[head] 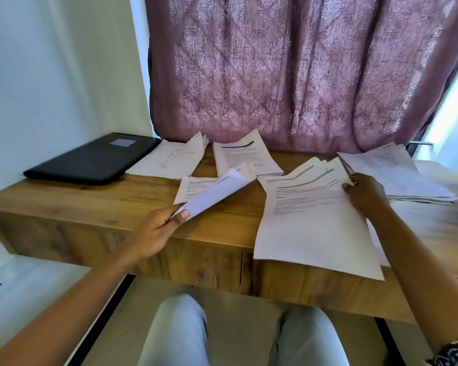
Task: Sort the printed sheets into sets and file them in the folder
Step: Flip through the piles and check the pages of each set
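**Sheets in Hand, Folder Closed**

The left hand (158, 231) pinched a printed sheet (214, 192) between thumb and fingers, lifted over a small pile (189, 190). The right hand (365, 194) lay on a fanned pile (310, 215) overhanging the wooden desk (103, 199); whether it gripped a page could not be told. Farther back, a figure-drawing pile (175, 159) lay just beside the closed black folder (95, 159).
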The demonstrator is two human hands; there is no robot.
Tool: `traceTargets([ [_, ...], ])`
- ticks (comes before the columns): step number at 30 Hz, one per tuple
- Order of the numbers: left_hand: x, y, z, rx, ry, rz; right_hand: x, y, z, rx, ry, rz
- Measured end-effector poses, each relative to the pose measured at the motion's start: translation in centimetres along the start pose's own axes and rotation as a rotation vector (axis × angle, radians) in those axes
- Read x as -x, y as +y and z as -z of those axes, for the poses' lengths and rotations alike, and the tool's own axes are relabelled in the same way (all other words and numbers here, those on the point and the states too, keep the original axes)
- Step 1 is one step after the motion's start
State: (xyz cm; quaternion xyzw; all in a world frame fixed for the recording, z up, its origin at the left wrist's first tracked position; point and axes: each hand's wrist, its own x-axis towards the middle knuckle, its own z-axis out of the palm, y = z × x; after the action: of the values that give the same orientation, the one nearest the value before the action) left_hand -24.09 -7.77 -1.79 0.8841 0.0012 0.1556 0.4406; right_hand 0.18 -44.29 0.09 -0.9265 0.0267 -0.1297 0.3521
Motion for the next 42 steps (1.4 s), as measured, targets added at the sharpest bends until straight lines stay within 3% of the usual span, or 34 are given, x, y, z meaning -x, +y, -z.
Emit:
traceTargets([
  [3,0.7,0.6,-0.4,-0.017,-0.079,-0.05,1.6,-1.7,-2.2,-0.067,-0.071,0.054],
  [7,0.6,0.2,-2.0,-0.177,-0.303,-0.101,3.7,-5.1,-6.2,-0.251,-0.202,0.028],
  [10,0.2,-0.1,-2.3,-0.35,-0.475,-0.174,5.4,-7.9,-8.2,-0.396,-0.35,-0.075],
  [12,-0.3,0.0,-1.7,-0.397,-0.548,-0.124,6.4,-9.4,-8.8,-0.476,-0.38,-0.166],
  [14,-0.8,-0.3,-0.2,-0.274,-0.532,-0.035,6.3,-9.9,-9.0,-0.593,-0.421,-0.167],
  [17,-2.5,-1.4,2.0,-0.091,-0.221,0.123,6.4,-10.1,-9.6,-0.727,-0.661,0.082],
  [18,-3.3,-2.0,2.4,-0.091,-0.106,0.21,7.2,-10.2,-9.5,-0.711,-0.645,0.013],
  [19,-4.1,-2.5,2.4,-0.12,-0.035,0.29,8.1,-10.7,-9.3,-0.648,-0.517,-0.042],
  [20,-4.7,-3.2,2.1,-0.161,-0.02,0.333,8.3,-10.5,-10.0,-0.57,-0.372,-0.077],
  [21,-5.1,-3.7,1.8,-0.17,-0.025,0.336,8.9,-10.7,-10.3,-0.552,-0.347,-0.088],
  [26,-5.8,-6.3,1.1,-0.034,0.009,0.304,10.7,-12.5,-13.2,-0.49,-0.361,0.065],
  [30,-5.9,-7.2,0.8,-0.268,-0.008,0.362,11.7,-13.8,-14.0,-0.448,-0.392,0.103],
  [36,-8.5,-4.3,0.7,-0.452,0.006,0.141,7.7,-12.1,-10.1,-0.353,-0.349,0.158],
  [42,-14.6,2.6,-5.6,-0.436,-0.163,-0.074,1.0,-5.7,-4.5,-0.139,-0.158,0.153],
])
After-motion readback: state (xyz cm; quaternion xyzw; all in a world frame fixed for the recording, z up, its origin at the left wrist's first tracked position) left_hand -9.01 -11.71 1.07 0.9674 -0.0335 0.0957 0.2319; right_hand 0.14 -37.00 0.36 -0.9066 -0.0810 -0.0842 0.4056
